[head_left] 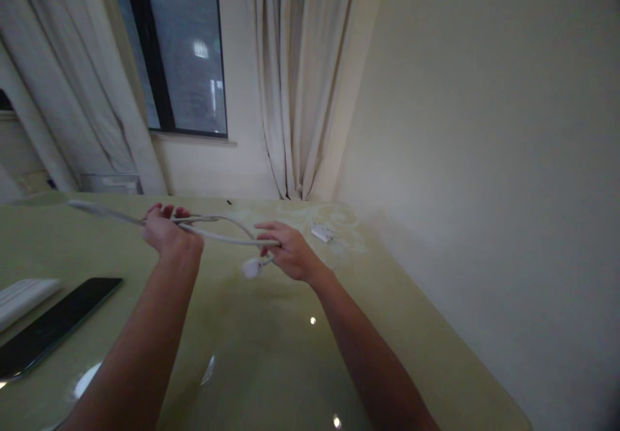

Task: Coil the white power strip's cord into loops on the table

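A long white cable [220, 239] is stretched in loose strands between my two hands above the glossy table. My left hand [167, 229] is closed around it, and a bundled length [104, 211] sticks out to the left. With its fingers bent around the strands at the other end, my right hand [285, 250] holds the cable too. Just below and left of the right fingers hangs a blurred white plug-like end [251, 267], its exact kind unclear. A small white block with dark spots, like a socket strip [322, 232], lies on the table beyond my right hand.
On the left of the greenish table [261, 353] lie a black flat device [58, 324] and a white slab-like object [24, 298]. A white round thing [87, 380] is partly hidden by my left forearm. Curtains [300, 82], a window [186, 43] and a wall [484, 159] border the table.
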A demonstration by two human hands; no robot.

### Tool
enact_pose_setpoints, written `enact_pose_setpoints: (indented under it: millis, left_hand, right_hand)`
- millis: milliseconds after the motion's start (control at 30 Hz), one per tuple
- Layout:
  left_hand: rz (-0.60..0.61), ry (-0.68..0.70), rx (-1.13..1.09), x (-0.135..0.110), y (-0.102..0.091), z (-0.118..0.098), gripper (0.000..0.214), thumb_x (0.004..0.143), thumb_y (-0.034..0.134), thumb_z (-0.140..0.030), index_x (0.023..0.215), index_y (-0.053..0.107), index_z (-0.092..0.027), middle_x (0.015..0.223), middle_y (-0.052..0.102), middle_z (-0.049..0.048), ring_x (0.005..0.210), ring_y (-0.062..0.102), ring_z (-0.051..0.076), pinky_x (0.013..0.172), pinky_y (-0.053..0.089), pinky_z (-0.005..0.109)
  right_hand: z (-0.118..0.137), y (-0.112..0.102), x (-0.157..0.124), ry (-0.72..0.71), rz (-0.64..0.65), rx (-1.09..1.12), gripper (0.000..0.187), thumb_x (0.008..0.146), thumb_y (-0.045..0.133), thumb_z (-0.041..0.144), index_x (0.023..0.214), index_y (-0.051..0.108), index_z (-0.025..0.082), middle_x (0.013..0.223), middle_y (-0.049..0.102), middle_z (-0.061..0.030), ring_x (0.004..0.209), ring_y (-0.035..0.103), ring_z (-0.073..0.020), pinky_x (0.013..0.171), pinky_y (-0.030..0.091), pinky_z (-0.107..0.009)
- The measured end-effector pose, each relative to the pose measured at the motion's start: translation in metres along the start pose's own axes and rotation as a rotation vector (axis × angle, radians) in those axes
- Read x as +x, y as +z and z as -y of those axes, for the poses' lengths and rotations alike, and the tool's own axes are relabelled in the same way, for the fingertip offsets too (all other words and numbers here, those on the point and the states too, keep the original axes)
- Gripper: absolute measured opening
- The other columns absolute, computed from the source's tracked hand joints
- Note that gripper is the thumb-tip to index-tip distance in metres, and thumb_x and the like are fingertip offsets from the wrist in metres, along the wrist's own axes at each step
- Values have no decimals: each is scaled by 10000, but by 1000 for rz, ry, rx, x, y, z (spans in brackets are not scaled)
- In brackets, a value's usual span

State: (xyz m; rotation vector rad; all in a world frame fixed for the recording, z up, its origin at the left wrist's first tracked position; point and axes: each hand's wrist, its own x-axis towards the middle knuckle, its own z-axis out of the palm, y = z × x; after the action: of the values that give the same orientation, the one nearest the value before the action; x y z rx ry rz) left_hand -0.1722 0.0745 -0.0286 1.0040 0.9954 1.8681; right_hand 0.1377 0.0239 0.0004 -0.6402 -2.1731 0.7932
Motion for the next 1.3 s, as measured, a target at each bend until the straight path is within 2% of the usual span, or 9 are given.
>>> enact_pose_setpoints:
  millis: [100, 200, 267, 400, 633, 800, 967, 1167, 1300]
  left_hand:
    - [-277, 118, -67, -8, 31, -2, 233, 957, 588, -477, 920, 496, -266, 767, 529, -39, 714, 572, 109, 616, 470, 222]
    - [-365, 176, -30, -27, 67, -7, 238, 905, 717, -419, 961, 586, -229, 924, 639, 11, 776, 608, 113, 646, 471, 210]
    - [-271, 157, 54, -39, 85, -11, 279, 920, 721, -460, 987, 605, -215, 952, 657, 34, 780, 627, 130, 643, 474, 218]
    - [-168, 141, 208, -52, 94, -14, 223, 988, 657, -421, 1016, 564, -220, 968, 646, 35, 764, 687, 153, 596, 506, 221]
    - [-111, 55, 326, -63, 103, -18, 215, 1006, 662, -393, 1005, 575, -197, 933, 668, 38, 485, 676, 128, 420, 425, 191]
    - [-42, -4, 187, -90, 132, -37, 268, 994, 675, -461, 1055, 629, -204, 1207, 725, 122, 630, 725, 141, 454, 473, 204]
    - [198, -30, 166, -118, 156, -38, 308, 916, 780, -445, 1078, 704, -194, 918, 761, 73, 663, 685, 166, 502, 504, 221]
    - [10, -80, -31, -96, 144, -36, 113, 968, 680, -220, 1045, 608, -178, 867, 772, 66, 627, 718, 138, 478, 480, 164]
    - [-194, -4, -108, -73, 114, -47, 69, 1031, 583, -182, 964, 587, -197, 1016, 798, 85, 732, 749, 112, 494, 486, 117]
  right_hand:
    - [6, -10, 1, 155, -143, 327, 345, 1018, 586, 392, 811, 762, 180, 805, 751, -48, 696, 684, -142, 717, 568, -282]
    - [16, -23, -2, 245, -169, 630, 415, 912, 702, 544, 718, 704, 177, 570, 565, 37, 402, 308, -54, 407, 249, -204]
    - [27, -31, -5, 233, -195, 743, 363, 824, 799, 509, 719, 669, 187, 579, 517, 66, 423, 194, -34, 402, 149, -201]
    - [51, -43, -14, 213, -220, 756, 330, 769, 867, 433, 982, 705, 240, 683, 538, 91, 450, 194, -36, 397, 156, -193]
    - [85, -38, -28, -4, -505, -2, 217, 1029, 627, 380, 1033, 781, 227, 773, 669, -13, 681, 585, -140, 631, 436, -267]
    - [80, -16, -23, 52, -410, -435, 258, 1087, 532, 374, 1032, 738, 229, 949, 765, -86, 799, 662, -207, 731, 440, -316]
    - [55, 0, -8, 178, -305, -454, 216, 1086, 516, 322, 1166, 676, 200, 1024, 780, -117, 838, 708, -242, 732, 445, -329]
    - [45, -31, -18, 162, -78, -157, 409, 990, 632, 220, 1393, 592, 277, 668, 625, 81, 613, 601, -157, 639, 390, -264]
    - [47, -51, -25, 85, 31, -277, 231, 996, 619, 167, 1205, 711, 205, 731, 646, 39, 679, 577, -143, 686, 370, -271]
